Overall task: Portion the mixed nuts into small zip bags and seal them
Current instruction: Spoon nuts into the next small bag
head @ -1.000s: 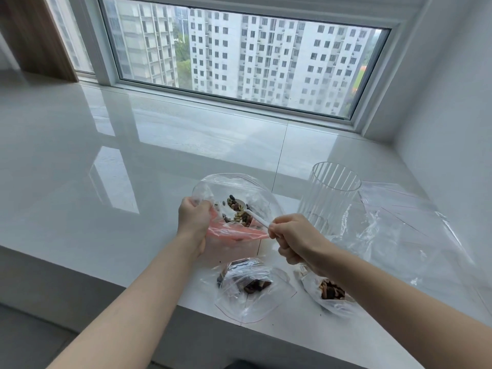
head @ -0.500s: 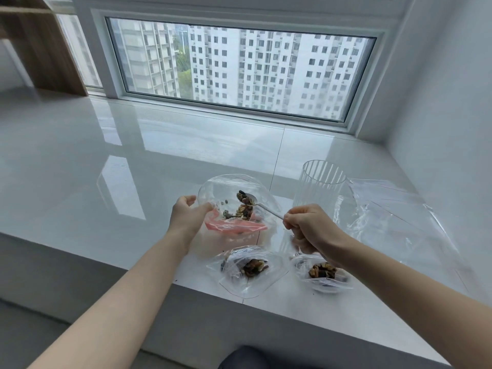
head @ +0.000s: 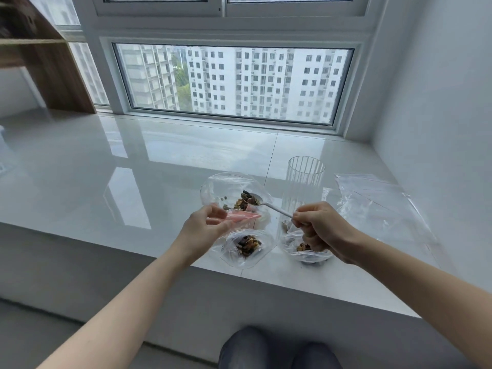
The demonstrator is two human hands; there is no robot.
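A clear zip bag with a pink seal strip [head: 226, 187] stands open on the white sill, mixed nuts [head: 241, 203] inside it. My left hand [head: 206, 225] pinches the pink rim at the bag's near edge. My right hand [head: 320, 227] grips a metal spoon [head: 257, 201] whose bowl, loaded with nuts, is at the bag's mouth. Nearer me lie two small zip bags with nuts in them: one [head: 247, 247] below my left hand, the other [head: 306, 251] partly hidden under my right hand.
A ribbed clear glass [head: 303, 179] stands just right of the open bag. Flat empty plastic bags [head: 378, 206] lie at the right by the wall. The sill's front edge [head: 266, 278] runs just below the small bags. My knee [head: 250, 347] shows below.
The camera has tilted up and back, so the scene sits lower in view. The spoon's bowl has lifted with nuts towards the bag's mouth. My left hand's fingers have loosened around the pink rim.
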